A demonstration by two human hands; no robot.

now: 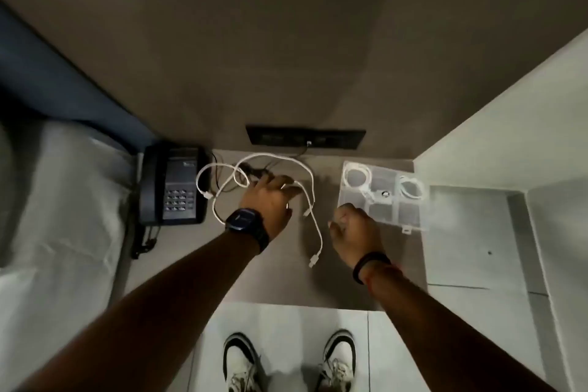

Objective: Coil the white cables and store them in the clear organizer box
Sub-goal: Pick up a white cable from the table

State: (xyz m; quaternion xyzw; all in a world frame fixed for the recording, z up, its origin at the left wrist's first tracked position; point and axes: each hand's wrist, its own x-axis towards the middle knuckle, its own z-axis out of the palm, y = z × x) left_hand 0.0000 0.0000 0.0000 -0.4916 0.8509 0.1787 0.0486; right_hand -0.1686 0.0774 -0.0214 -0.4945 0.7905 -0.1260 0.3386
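I am at the step of gathering the loose white cables (313, 197), which lie tangled on the surface between the black telephone (173, 184) and the clear organizer box (383, 194). My left hand (270, 197) rests on the tangle with fingers (291, 189) spread; whether they pinch a strand, I cannot tell. My right hand (354, 232) is curled closed just beside the box, apparently empty. Two compartments already hold coils. Next I should probably separate one cable and wind it.

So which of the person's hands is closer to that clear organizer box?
The right. The right hand hovers at the clear organizer box's near left corner, seemingly just overlapping its edge. The left hand rests on the loose white cables, farther left toward the phone.
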